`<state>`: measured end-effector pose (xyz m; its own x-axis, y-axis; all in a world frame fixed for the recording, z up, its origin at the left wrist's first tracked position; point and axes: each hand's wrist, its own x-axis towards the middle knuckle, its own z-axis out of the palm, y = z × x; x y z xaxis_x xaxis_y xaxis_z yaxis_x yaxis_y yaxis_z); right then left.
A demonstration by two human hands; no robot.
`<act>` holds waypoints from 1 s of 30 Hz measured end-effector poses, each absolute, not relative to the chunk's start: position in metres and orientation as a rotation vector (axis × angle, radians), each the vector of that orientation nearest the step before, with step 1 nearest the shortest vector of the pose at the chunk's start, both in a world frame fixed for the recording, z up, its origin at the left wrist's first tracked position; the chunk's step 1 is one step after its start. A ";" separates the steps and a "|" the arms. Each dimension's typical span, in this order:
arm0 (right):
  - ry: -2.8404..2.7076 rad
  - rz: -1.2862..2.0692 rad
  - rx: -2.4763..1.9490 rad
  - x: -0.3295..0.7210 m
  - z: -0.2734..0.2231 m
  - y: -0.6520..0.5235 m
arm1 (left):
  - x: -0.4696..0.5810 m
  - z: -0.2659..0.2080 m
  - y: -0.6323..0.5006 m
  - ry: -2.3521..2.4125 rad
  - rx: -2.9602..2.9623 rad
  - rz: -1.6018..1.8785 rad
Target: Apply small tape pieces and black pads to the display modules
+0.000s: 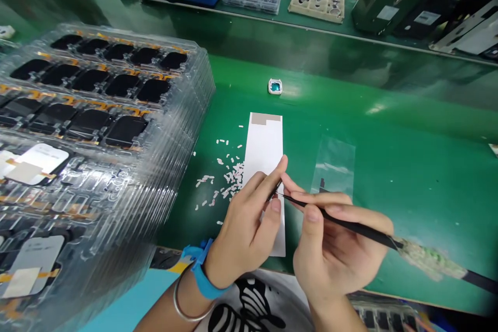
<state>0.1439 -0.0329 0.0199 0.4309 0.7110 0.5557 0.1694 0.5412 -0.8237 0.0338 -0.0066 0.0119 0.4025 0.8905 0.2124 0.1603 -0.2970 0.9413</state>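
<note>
On the green counter [408, 166], a tall stack of clear trays [163, 187] to my left; white strip [264, 150] beneath my left grip [249, 223]. Right grip [342, 249] closed round black tweezers [358, 226]. Left pinches a small dark piece [274, 190], tweezer tips at it; contact too fine to tell. My judgement: brace both wrists, press lightly.

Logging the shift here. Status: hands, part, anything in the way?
Left hand holding dark part; right hand holding tweezers, tips near part; white scraps beside paper, none visible between hands.
</note>
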 end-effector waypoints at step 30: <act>-1.127 0.383 -1.018 0.148 0.015 -0.033 | 0.034 0.011 -0.005 0.964 1.771 0.937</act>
<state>0.1476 -0.0328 0.0155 0.4252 0.7101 0.5612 0.2209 0.5198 -0.8252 0.0340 -0.0050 0.0108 0.4125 0.8898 0.1953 0.2202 -0.3054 0.9264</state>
